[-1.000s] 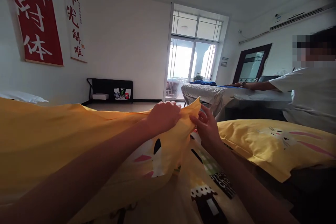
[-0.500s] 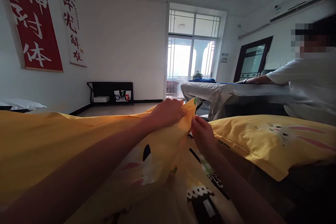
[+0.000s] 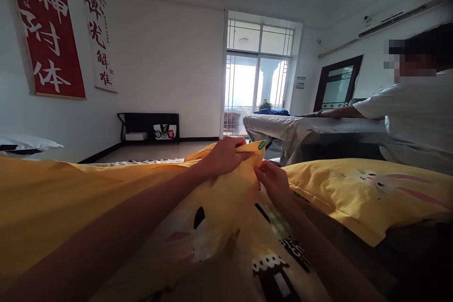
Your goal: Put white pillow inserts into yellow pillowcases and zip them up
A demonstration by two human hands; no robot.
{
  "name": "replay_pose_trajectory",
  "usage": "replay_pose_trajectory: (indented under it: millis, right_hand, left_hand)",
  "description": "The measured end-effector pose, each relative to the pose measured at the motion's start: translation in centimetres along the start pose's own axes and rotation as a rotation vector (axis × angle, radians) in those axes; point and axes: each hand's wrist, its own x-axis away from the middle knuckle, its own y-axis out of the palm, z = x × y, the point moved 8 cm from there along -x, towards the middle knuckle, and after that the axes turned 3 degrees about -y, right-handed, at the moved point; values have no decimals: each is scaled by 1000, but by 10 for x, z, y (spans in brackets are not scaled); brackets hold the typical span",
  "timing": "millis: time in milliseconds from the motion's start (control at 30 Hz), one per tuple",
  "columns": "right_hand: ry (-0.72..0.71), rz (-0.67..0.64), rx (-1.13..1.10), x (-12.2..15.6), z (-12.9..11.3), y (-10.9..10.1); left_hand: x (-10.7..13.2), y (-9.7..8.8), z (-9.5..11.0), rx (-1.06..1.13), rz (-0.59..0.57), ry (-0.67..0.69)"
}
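Observation:
A large yellow duvet cover with printed rabbit faces spreads across the front and left of my view. My left hand pinches its raised upper edge near a corner with a small green mark. Just to the right and slightly lower, my right hand grips the same edge between thumb and fingers. Between both hands the cloth is bunched into folds. Below them lies a pale part with black and white prints. A plump yellow pillow with a rabbit face lies right of my right hand.
At the right, a person in a white shirt leans over a bed with a silvery grey cover, blue cloth on it. A low black shelf stands by the far wall, left of the glass door.
My hands have shifted slightly along the edge, and the corner between them now folds lower and flatter. The view has tilted up a little. The person at the right leans slightly further left.

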Motion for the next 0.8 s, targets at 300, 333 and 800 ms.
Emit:
replay_pose_trajectory:
  millis: [300,333,800]
  right_hand:
    - [186,-8,-116,3,-29,15]
    - [193,-2,-98,3,-30,16]
    - [147,-230,-18,-5,-35,30]
  left_hand:
    - [2,1,4,89,-72,-7]
    - [3,1,2,75,-94,-16]
    - [1,-2,9,-227,-30,-7]
